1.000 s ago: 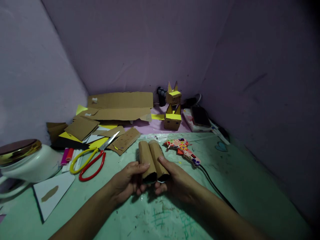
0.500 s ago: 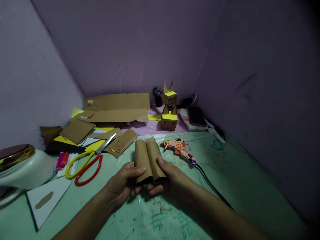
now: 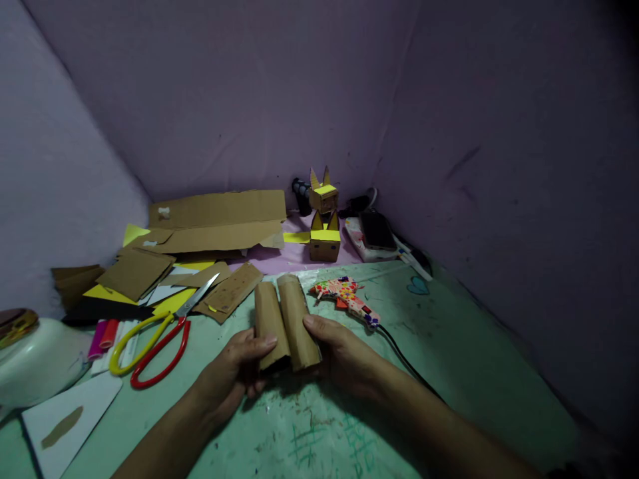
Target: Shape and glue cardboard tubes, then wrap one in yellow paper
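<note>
Two brown cardboard tubes are held side by side above the green tabletop point(image 3: 449, 386). My left hand point(image 3: 242, 362) is closed around the left cardboard tube point(image 3: 272, 322), thumb on its upper face. Around the right cardboard tube point(image 3: 298, 322) my right hand point(image 3: 337, 346) is closed, its thumb along the tube's outer side. The tubes' dark open ends face me, and a narrow gap runs between them near the top. Most of the fingers underneath are hidden. Just right of the tubes lies a flower-patterned glue gun point(image 3: 347, 299) with a black cord.
Scissors point(image 3: 174, 319) with yellow and red handles lie at left beside markers point(image 3: 104, 336) and cardboard scraps point(image 3: 229, 293). Folded cardboard point(image 3: 219, 206) leans at the back. Two eared cardboard boxes point(image 3: 325, 247) stand behind, near a phone point(image 3: 378, 229). A white pot point(image 3: 44, 359) sits far left.
The view has shifted slightly, so most things appear further left. The right tube's near end has lifted and tilted relative to the left one. Both hands keep their hold.
</note>
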Demonstrator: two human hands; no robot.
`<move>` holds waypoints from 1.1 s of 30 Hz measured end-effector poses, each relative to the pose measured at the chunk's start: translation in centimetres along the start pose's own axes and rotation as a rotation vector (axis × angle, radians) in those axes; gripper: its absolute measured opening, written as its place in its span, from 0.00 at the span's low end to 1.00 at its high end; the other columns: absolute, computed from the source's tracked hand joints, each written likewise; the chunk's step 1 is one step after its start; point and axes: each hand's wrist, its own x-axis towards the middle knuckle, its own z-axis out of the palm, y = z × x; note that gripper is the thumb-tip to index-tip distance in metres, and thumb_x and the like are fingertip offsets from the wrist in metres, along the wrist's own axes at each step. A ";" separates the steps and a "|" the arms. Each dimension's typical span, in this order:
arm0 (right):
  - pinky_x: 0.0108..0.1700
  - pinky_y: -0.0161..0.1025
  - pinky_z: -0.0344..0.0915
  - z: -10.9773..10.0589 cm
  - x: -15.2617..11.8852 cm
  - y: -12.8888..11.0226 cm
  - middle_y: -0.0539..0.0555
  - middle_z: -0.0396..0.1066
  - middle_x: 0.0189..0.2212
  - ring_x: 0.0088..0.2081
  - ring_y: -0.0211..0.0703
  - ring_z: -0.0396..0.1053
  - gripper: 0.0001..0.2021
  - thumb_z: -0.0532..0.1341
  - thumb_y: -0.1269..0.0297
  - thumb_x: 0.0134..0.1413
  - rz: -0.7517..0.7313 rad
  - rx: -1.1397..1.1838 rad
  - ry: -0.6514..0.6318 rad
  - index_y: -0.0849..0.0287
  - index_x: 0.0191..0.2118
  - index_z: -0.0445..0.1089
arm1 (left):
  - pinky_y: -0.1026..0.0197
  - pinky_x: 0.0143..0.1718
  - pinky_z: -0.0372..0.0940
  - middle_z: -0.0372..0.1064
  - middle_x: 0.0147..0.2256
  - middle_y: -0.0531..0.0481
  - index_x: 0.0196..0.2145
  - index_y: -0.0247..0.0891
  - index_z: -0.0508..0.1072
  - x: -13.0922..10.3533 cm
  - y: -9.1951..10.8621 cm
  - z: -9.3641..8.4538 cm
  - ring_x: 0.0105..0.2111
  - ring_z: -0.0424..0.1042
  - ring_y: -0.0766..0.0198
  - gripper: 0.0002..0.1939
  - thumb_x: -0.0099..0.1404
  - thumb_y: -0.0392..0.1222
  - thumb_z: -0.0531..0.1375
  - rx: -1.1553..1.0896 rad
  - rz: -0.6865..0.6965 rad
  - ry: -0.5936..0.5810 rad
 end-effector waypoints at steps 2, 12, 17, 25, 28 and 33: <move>0.29 0.36 0.67 0.1 0.0 -0.1 0.57 0.74 0.30 0.28 0.43 0.72 0.22 0.67 0.51 0.48 -0.009 0.015 0.005 0.66 0.42 0.71 | 0.72 0.10 0.51 0.65 0.17 0.54 0.27 0.32 0.71 0.1 0.0 0.0 0.12 0.58 0.74 0.19 0.45 0.50 0.70 0.008 0.004 0.012; 0.38 0.39 0.68 -0.4 -0.1 0.1 0.53 0.76 0.33 0.33 0.44 0.75 0.28 0.75 0.57 0.37 -0.067 0.037 0.007 0.59 0.44 0.66 | 0.68 0.17 0.62 0.71 0.24 0.50 0.39 0.33 0.74 0.1 0.3 -0.5 0.22 0.70 0.62 0.24 0.46 0.48 0.71 0.102 0.145 -0.033; 0.40 0.40 0.67 -0.4 -0.4 -0.1 0.55 0.76 0.36 0.37 0.47 0.75 0.27 0.76 0.62 0.32 -0.104 -0.030 -0.053 0.59 0.41 0.68 | 0.55 0.36 0.69 0.76 0.36 0.43 0.44 0.32 0.72 0.2 1.3 -1.5 0.41 0.74 0.46 0.28 0.51 0.54 0.69 0.274 0.295 0.125; 0.39 0.40 0.65 -0.6 -0.3 -0.2 0.54 0.74 0.36 0.37 0.46 0.71 0.26 0.76 0.62 0.29 -0.123 -0.149 -0.054 0.58 0.40 0.73 | 0.68 0.16 0.53 0.69 0.25 0.57 0.60 0.36 0.58 1.0 1.9 -2.4 0.16 0.60 0.70 0.44 0.50 0.55 0.69 0.267 0.484 0.394; 0.42 0.43 0.64 -0.5 -0.4 -0.5 0.55 0.74 0.38 0.40 0.49 0.71 0.26 0.74 0.56 0.35 -0.151 -0.288 -0.073 0.59 0.43 0.73 | 0.67 0.21 0.58 0.69 0.33 0.53 0.51 0.38 0.67 0.0 1.9 -1.7 0.21 0.64 0.69 0.34 0.48 0.50 0.70 0.214 0.623 0.481; 0.47 0.49 0.63 -0.4 -0.7 -0.5 0.59 0.75 0.45 0.46 0.56 0.70 0.27 0.68 0.50 0.46 -0.259 -0.585 -0.082 0.59 0.51 0.71 | 0.63 0.31 0.65 0.72 0.40 0.47 0.36 0.40 0.76 -2.2 1.8 -0.7 0.32 0.69 0.61 0.12 0.53 0.44 0.67 0.370 0.864 0.421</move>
